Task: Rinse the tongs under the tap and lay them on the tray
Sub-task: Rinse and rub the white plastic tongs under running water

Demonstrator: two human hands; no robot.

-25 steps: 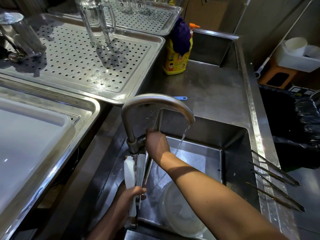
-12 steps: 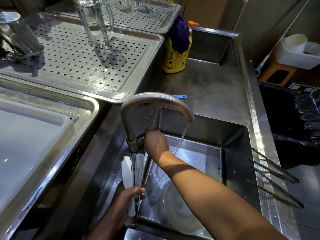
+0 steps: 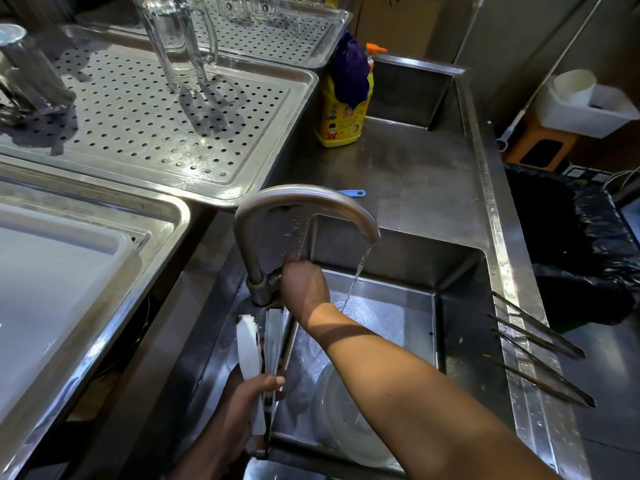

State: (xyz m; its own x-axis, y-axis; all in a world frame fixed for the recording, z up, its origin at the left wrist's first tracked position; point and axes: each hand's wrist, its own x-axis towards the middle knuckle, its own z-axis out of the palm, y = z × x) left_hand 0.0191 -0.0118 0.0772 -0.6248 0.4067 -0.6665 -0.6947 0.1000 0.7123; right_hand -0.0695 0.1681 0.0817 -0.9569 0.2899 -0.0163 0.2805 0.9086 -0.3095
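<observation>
You stand in a commercial kitchen's washing area: a deep steel sink set in a steel bench, big perforated draining trays with glass mugs, a yellow detergent bottle, and a black-lined bin.

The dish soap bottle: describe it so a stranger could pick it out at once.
Start at the curved tap over the sink and look past it along the steel counter toward the far end. The soap bottle stands there, beside the corner of the perforated tray. It is the only yellow thing around, with an orange pump top and a dark purple cloth draped over it.
</observation>
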